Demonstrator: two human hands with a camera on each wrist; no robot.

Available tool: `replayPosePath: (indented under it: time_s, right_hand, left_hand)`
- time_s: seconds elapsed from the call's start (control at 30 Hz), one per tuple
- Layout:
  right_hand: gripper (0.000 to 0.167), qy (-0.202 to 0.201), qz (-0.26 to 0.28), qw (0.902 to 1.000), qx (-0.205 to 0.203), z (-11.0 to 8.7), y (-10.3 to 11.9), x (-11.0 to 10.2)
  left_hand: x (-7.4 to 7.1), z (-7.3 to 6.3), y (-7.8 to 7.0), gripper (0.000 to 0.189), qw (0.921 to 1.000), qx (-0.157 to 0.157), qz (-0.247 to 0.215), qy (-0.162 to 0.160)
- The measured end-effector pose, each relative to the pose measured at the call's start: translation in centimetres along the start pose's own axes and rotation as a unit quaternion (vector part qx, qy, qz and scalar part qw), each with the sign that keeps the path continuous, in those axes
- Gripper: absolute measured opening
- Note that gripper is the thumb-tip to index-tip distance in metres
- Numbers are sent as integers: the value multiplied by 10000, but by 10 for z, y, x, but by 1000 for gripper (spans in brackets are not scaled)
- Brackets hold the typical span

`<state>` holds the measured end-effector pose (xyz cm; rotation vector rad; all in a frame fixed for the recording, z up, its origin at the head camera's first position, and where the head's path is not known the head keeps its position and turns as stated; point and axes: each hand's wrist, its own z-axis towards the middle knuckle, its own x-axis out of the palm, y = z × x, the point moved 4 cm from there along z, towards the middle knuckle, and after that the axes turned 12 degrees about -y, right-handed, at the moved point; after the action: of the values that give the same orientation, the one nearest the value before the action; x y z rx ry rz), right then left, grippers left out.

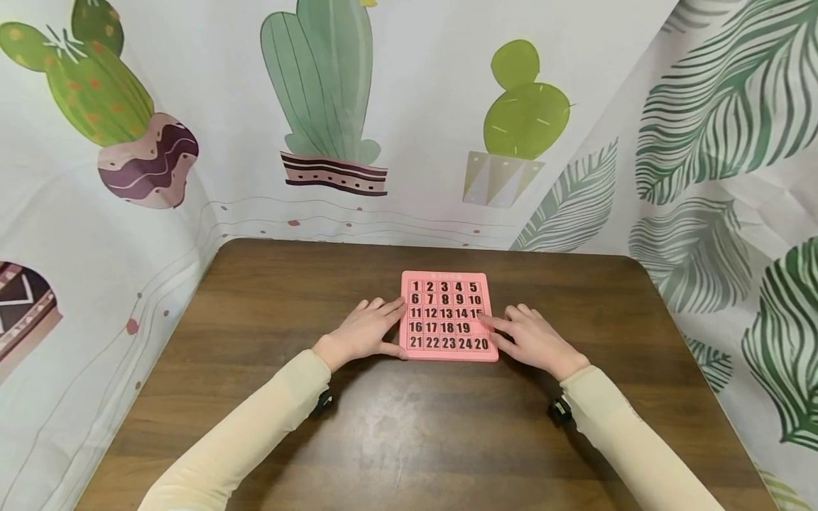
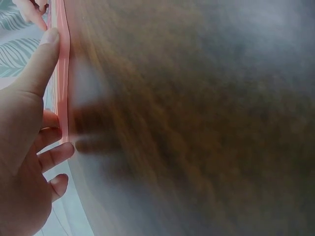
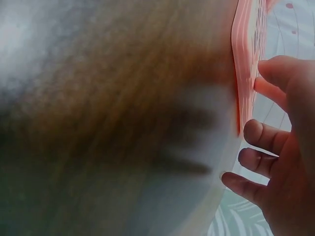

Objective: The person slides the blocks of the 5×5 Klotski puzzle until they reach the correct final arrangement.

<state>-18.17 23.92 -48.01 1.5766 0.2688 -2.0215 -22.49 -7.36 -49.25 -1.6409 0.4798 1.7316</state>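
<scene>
A pink number slide puzzle (image 1: 449, 280) lies flat on the table, its tiles marked with black numbers. Its one gap is at the right end of the fourth row, beside 19 and above the 20 tile. My left hand (image 1: 366, 330) grips the puzzle's left side, thumb at the near left corner and fingers along the left edge. From the right, my right hand (image 1: 527, 337) reaches over the edge with its index finger touching the 15 tile (image 1: 476, 313). In the right wrist view the other fingers (image 3: 266, 137) stay off the puzzle's side.
The brown wooden table (image 1: 396, 433) extends around the puzzle. Behind it hangs a white cloth (image 1: 422, 106) printed with cacti and leaves, which also covers both sides. Dark wrist cameras (image 1: 560, 409) sit under the cream sleeves (image 1: 255, 426).
</scene>
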Motion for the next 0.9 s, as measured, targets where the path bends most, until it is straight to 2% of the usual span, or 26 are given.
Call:
replayPosePath:
  time_s: [0.27, 0.4, 0.53, 0.9]
  right_hand:
    - [38, -97, 416, 9989, -210, -13, 9, -4]
    - [34, -209, 485, 9971, -550, -26, 15, -8]
    - [35, -393, 467, 9949, -797, -31, 16, -9]
    - [39, -174, 280, 9982, -502, -26, 8, -4]
  left_hand:
    - [2, 0, 2, 107, 10000, 45, 52, -57]
    - [2, 1, 3, 107, 9999, 63, 85, -58]
    - [0, 0, 3, 107, 9999, 37, 52, -86]
    - [0, -1, 1, 106, 10000, -12, -28, -52]
